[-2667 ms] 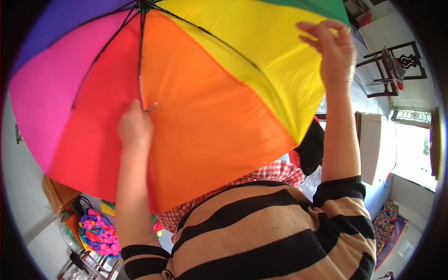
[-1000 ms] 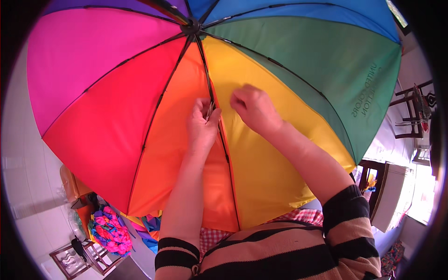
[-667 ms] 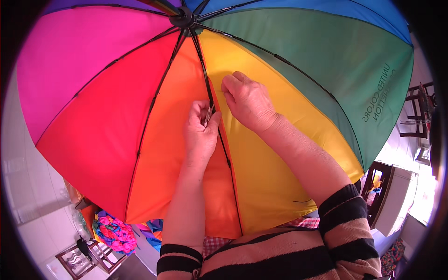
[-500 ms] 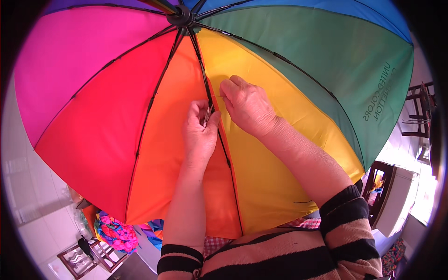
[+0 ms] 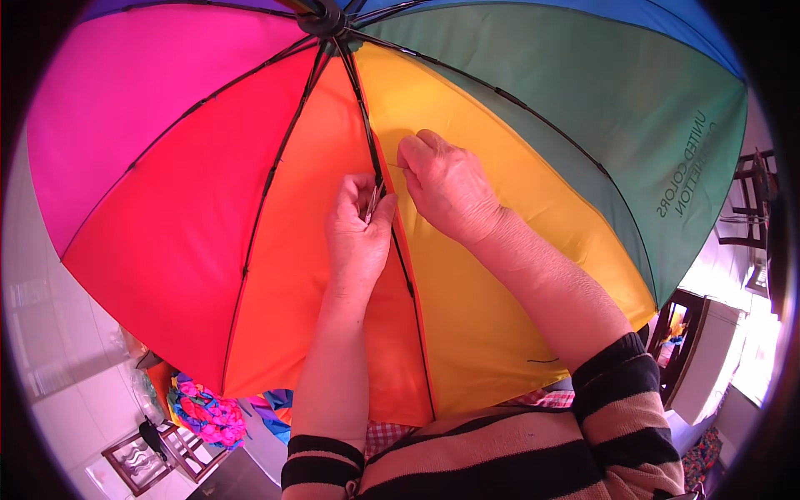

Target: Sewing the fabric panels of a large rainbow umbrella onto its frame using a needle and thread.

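Fingers of your left hand (image 5: 360, 233) pinch a slim metal tool (image 5: 372, 206) at the black rib (image 5: 367, 125) of the spread umbrella (image 5: 175, 225); your right hand (image 5: 450, 185), farther from it, is closed, seemingly on a fine thread (image 5: 395, 165). The rib slants toward you between both hands.

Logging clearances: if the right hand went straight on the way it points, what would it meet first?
Probably the black umbrella rib, up and left of the right hand; depth is unclear, so the yellow panel might come first.
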The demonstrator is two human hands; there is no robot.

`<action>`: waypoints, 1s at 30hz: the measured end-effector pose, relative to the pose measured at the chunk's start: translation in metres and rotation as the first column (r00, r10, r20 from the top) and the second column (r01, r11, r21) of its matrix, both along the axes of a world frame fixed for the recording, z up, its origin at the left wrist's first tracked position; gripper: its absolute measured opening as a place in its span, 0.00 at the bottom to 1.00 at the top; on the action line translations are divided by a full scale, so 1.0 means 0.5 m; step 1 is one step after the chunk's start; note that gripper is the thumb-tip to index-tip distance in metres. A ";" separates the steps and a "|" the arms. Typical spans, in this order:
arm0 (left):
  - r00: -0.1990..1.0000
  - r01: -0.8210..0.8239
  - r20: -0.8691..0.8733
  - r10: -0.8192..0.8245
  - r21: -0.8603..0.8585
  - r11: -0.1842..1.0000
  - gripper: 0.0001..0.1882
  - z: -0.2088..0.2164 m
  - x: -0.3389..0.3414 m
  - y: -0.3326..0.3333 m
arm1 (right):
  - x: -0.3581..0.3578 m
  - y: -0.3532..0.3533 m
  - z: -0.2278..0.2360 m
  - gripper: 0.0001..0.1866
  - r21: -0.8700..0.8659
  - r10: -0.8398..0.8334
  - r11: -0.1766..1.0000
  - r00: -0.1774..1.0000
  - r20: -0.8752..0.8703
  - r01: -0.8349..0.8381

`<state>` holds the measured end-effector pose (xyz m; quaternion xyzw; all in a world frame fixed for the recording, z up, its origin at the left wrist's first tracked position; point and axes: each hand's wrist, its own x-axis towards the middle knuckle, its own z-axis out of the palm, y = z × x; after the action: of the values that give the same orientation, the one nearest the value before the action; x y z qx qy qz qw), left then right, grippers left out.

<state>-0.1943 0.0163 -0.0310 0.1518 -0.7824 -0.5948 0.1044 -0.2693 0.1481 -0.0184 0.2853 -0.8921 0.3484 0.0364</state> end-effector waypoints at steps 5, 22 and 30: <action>1.000 0.015 0.002 -0.015 -0.005 1.000 0.11 0.013 0.002 0.006 | -0.023 0.000 0.011 0.04 -0.048 0.112 0.992 0.985 -0.132 -0.120; 0.994 -0.079 -0.093 0.061 -0.204 0.976 0.04 0.020 -0.040 -0.065 | -0.051 0.015 0.006 0.05 -0.358 0.167 0.919 0.986 -0.027 -0.165; 0.994 -0.077 -0.069 0.085 0.107 0.991 0.04 0.035 -0.035 -0.061 | -0.061 0.018 0.001 0.04 -0.356 0.154 0.922 0.988 -0.022 -0.152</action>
<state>-0.2118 -0.0140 -0.0135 0.1669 -0.7392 -0.6352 0.1490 -0.2997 0.1573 -0.0179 0.3414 -0.7891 0.5073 0.0573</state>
